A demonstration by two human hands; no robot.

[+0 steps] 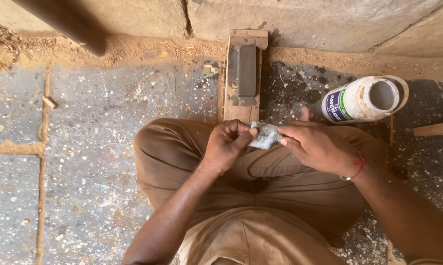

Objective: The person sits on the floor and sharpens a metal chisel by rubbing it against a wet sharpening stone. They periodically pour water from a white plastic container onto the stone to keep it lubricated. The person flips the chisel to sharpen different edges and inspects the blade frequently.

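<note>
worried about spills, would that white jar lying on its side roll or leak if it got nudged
The white jar would probably roll: it lies on its round side on the speckled floor. Its mouth looks open with no lid, so any contents might spill. It seems to be plastic, so likely light and easily shoved.

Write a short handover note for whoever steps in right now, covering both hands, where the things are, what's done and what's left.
Left hand: pinching the left end of the small grey crumpled sachet over the lap.
Right hand: fingertips on the sachet's right end; red thread on that wrist.
Things: long wooden board with a dark grey rectangular block on it lies on the speckled floor just ahead of the knees. White plastic jar with a blue label lies on its side to the right, mouth open, no lid in view.
Done: sachet picked up, held between both hands.
Left: whether the sachet is open cannot be told; block and jar are untouched.
</note>
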